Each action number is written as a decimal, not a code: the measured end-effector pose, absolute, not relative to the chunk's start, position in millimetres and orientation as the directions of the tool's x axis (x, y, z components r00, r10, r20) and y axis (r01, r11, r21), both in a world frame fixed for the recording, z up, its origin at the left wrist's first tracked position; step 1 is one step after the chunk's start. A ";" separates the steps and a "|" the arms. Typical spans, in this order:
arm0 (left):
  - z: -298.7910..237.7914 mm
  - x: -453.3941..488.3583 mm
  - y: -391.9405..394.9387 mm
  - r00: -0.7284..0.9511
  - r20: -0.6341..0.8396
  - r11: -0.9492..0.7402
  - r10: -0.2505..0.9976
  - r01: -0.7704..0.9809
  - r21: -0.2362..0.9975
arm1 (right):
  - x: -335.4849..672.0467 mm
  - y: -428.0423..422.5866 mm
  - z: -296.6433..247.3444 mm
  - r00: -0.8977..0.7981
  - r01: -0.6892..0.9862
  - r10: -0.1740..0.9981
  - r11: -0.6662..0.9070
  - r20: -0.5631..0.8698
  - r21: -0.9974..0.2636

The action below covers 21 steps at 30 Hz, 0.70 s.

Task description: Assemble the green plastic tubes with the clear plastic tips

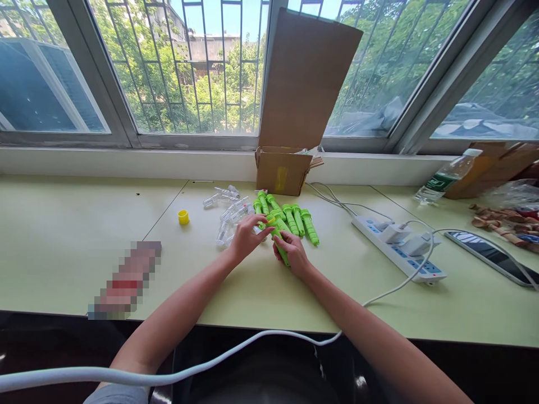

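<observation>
My right hand (pixel 292 251) is closed around a green plastic tube (pixel 279 242) that lies slanted on the pale green table (pixel 76 235). My left hand (pixel 245 235) pinches the upper end of that same tube, fingers curled. Just beyond lies a row of several more green tubes (pixel 295 217). Several clear plastic tubes (pixel 229 216) are scattered to the left of them, partly behind my left hand.
A small yellow cap (pixel 183 217) sits left of the clear tubes. An open cardboard box (pixel 283 168) stands at the window sill. A white power strip (pixel 400 247) with chargers, a phone (pixel 490 255), a water bottle (pixel 446 177) and a white cable (pixel 236 348) lie to the right and front.
</observation>
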State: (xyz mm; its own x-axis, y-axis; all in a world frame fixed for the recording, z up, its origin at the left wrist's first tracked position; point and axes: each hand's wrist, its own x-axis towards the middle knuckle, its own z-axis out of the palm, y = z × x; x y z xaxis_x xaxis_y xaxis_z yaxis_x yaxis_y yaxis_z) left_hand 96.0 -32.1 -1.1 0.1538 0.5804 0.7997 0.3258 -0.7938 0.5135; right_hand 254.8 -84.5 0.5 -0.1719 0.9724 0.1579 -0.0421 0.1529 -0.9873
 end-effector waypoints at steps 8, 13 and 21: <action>-1.3 96.6 -31.7 0.156 0.791 -0.790 0.592 0.303 0.532 | 255.2 -82.8 -1.5 -0.175 -0.059 0.977 0.116 0.125 -0.992; -1.6 96.9 -32.2 0.157 0.793 -0.794 0.589 0.297 0.531 | 257.2 -82.7 -2.2 -0.192 -0.062 0.976 0.092 0.102 -0.994; -0.4 96.8 -34.4 0.160 0.784 -0.789 0.599 0.282 0.546 | 256.4 -84.5 -1.8 -0.164 -0.002 0.980 0.113 0.111 -0.994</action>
